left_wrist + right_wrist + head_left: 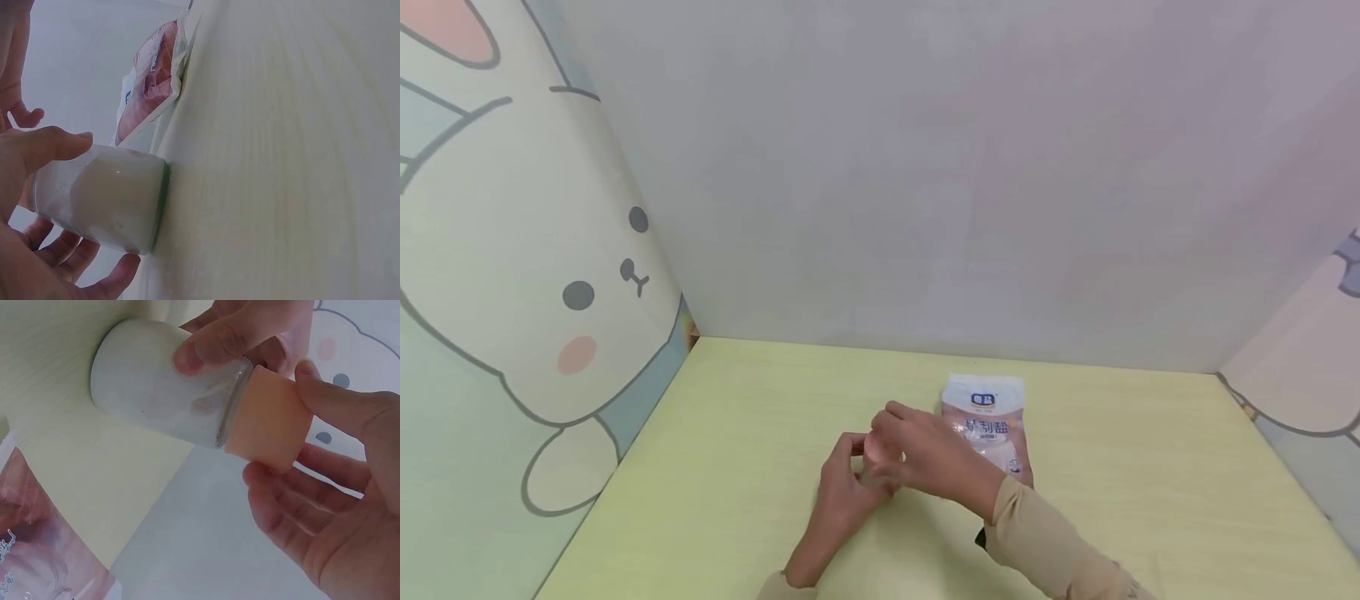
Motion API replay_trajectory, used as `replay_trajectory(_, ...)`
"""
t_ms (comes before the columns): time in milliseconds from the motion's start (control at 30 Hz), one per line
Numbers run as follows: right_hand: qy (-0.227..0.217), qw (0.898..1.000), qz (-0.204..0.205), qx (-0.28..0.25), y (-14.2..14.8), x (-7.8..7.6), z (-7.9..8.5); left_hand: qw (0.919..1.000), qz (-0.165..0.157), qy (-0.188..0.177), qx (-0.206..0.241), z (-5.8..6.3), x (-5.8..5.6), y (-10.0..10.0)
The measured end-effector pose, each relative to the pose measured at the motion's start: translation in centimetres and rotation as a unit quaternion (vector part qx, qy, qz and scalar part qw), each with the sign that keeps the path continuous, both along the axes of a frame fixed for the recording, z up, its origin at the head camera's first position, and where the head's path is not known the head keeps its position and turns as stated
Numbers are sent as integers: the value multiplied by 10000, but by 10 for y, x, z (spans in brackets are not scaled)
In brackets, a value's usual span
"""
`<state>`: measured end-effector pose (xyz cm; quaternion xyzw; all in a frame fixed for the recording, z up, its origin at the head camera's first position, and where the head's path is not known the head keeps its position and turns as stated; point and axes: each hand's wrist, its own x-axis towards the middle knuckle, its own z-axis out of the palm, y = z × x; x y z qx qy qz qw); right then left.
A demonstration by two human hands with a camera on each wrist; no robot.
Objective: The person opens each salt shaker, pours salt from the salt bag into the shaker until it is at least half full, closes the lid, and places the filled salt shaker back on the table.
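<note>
A clear glass jar [119,194] with white contents stands on the table, seen sideways in both wrist views. My left hand [847,497] grips it around the side, thumb on one face and fingers on the other. A peach-coloured lid [269,419] sits at the jar's mouth. My right hand [928,450] holds this lid from above, with thumb and fingertips on its rim. In the head view the hands hide most of the jar. Behind the right forearm lies a pink and white bag of salt [985,408], partly covered by that arm.
The pale yellow table [760,400] meets a plain grey-white wall [880,208] at the back. A side panel [512,350] with a cartoon rabbit stands at the left, and another printed panel [1292,375] at the right.
</note>
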<state>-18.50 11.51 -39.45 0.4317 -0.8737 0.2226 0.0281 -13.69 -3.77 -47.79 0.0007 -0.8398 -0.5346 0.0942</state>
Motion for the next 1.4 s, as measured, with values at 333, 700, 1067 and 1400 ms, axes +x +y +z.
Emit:
replay_trajectory(333,-239,9972,710,17,1,1,2,9999,-17,-111,-11,-1,0,0)
replay_trajectory(700,66,9987,-436,271,-5,-1,-5,9999,7,-134,54,-1,0,2)
replay_trajectory(1067,-331,9977,517,298,-1,0,6,10000,-69,-56,42,-3,0,-1)
replay_trajectory(1400,-74,9991,181,364,-6,1,2,9999,4,-104,2,-3,0,-1)
